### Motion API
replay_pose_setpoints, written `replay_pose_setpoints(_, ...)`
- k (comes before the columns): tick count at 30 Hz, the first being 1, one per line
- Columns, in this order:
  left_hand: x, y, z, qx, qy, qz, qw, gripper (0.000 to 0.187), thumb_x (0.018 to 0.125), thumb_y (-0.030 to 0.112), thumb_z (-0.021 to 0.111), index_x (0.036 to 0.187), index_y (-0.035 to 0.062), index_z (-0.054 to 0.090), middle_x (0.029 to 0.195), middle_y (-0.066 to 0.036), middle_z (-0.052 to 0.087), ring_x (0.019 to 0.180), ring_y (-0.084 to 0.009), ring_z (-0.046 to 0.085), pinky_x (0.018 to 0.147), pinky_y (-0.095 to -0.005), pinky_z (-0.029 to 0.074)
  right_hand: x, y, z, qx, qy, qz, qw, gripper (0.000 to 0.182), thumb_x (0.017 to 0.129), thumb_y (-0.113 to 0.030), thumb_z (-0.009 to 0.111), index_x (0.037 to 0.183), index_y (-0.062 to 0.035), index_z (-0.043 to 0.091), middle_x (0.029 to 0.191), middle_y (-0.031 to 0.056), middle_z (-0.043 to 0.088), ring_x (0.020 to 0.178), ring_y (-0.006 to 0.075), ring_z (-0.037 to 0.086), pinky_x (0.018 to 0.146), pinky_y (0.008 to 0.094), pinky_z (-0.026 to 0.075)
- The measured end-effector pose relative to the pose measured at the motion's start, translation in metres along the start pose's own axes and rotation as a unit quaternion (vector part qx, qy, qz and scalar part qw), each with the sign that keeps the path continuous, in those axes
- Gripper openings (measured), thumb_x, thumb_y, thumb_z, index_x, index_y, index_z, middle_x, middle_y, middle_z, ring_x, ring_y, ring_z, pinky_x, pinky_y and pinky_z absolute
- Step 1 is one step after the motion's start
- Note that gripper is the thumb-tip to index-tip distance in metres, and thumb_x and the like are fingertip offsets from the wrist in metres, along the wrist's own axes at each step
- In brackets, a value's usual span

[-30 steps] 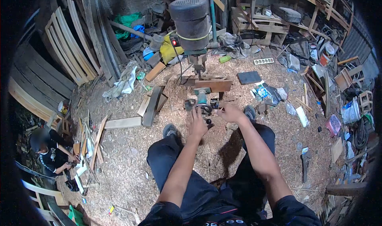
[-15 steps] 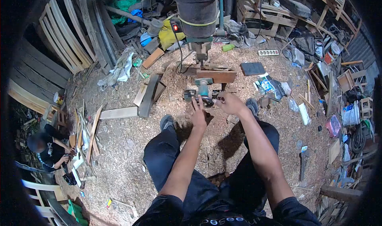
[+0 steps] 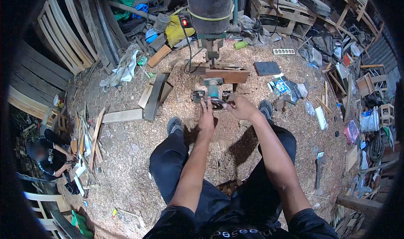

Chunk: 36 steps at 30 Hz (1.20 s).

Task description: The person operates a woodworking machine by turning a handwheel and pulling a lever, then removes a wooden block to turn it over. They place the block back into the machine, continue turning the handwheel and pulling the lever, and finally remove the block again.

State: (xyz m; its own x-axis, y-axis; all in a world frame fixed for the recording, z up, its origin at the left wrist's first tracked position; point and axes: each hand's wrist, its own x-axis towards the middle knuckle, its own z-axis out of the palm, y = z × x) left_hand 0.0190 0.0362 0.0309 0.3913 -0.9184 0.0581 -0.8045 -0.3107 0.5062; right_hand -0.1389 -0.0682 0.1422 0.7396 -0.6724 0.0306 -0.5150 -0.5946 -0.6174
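A black handwheel (image 3: 216, 102) sits at the near end of a green machine vise (image 3: 213, 91) with dark metal parts at both sides. My left hand (image 3: 206, 117) lies on the wheel's left rim, fingers stretched over its edge and thumb mostly hidden. At the right rim, my right hand (image 3: 240, 108) is closed, thumb and fingers pinching the wheel's edge. Just beyond the vise, a brown wooden block (image 3: 227, 76) lies beneath the drill press chuck (image 3: 211, 53). Above it hangs the large dark motor housing (image 3: 209, 11).
Wood offcuts (image 3: 155, 96) lie left of the vise. A dark flat block (image 3: 266, 68) and a white power strip (image 3: 283, 51) rest to the right. Another person (image 3: 50, 154) sits at far left among wood strips. A hammer-like tool (image 3: 318, 171) lies at right. Shavings cover the floor.
The fingers of my left hand have drawn closer together on the wheel rim. My right hand has shifted slightly at the right edge. The view has moved a little.
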Motion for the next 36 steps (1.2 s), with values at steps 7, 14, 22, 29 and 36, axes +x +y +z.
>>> replay_pose_setpoints(7, -0.003, -0.009, -0.043, -0.017, -0.068, 0.01, 0.998, 0.105, 0.073, -0.007, 0.066, 0.157, 0.0244, 0.011, 0.16, -0.015, 0.02, 0.14, -0.0413, 0.033, 0.111, -0.0493, 0.039, -0.001, -0.022, -0.02, 0.02, -0.062, 0.059, 0.996, 0.046, 0.09, -0.037, 0.065, 0.104, 0.0072, 0.064, 0.104, 0.0323, 0.064, 0.101, 0.045, 0.063, 0.09, 0.0484, 0.049)
replay_pose_setpoints(14, -0.009, -0.004, -0.046, -0.011, -0.084, -0.009, 0.996, 0.114, 0.071, -0.004, 0.071, 0.158, 0.0295, 0.004, 0.163, -0.01, 0.013, 0.14, -0.0389, 0.035, 0.11, -0.0514, 0.039, -0.004, -0.02, -0.016, 0.014, -0.051, 0.045, 0.998, 0.041, 0.088, -0.033, 0.067, 0.104, 0.0048, 0.065, 0.105, 0.029, 0.065, 0.101, 0.0447, 0.062, 0.091, 0.0488, 0.049)
replay_pose_setpoints(22, -0.006, -0.012, -0.038, -0.028, -0.065, 0.006, 0.997, 0.116, 0.071, -0.006, 0.071, 0.157, 0.0321, 0.003, 0.165, -0.007, 0.008, 0.134, -0.0386, 0.044, 0.097, -0.0498, 0.051, -0.004, -0.014, -0.013, 0.009, -0.047, 0.069, 0.996, 0.04, 0.089, -0.032, 0.066, 0.107, 0.0041, 0.065, 0.106, 0.0272, 0.066, 0.103, 0.044, 0.062, 0.092, 0.0486, 0.049)
replay_pose_setpoints(29, -0.006, -0.007, -0.039, -0.088, -0.075, -0.004, 0.993, 0.112, 0.071, -0.009, 0.068, 0.158, 0.026, 0.006, 0.163, -0.017, 0.011, 0.144, -0.0398, 0.028, 0.11, -0.0445, 0.042, -0.005, -0.012, -0.02, 0.008, -0.069, 0.089, 0.994, 0.042, 0.09, -0.033, 0.064, 0.11, 0.0047, 0.063, 0.104, 0.0277, 0.067, 0.102, 0.0438, 0.063, 0.09, 0.0477, 0.05)
replay_pose_setpoints(36, -0.005, -0.01, -0.036, -0.084, -0.043, 0.012, 0.996, 0.108, 0.074, -0.006, 0.069, 0.158, 0.0264, 0.009, 0.162, -0.019, 0.012, 0.137, -0.0427, 0.039, 0.106, -0.0465, 0.044, -0.007, 0.0, -0.011, 0.015, 0.005, 0.033, 0.999, 0.044, 0.09, -0.039, 0.065, 0.108, 0.0013, 0.066, 0.085, 0.0232, 0.069, 0.083, 0.0396, 0.068, 0.076, 0.0463, 0.053)
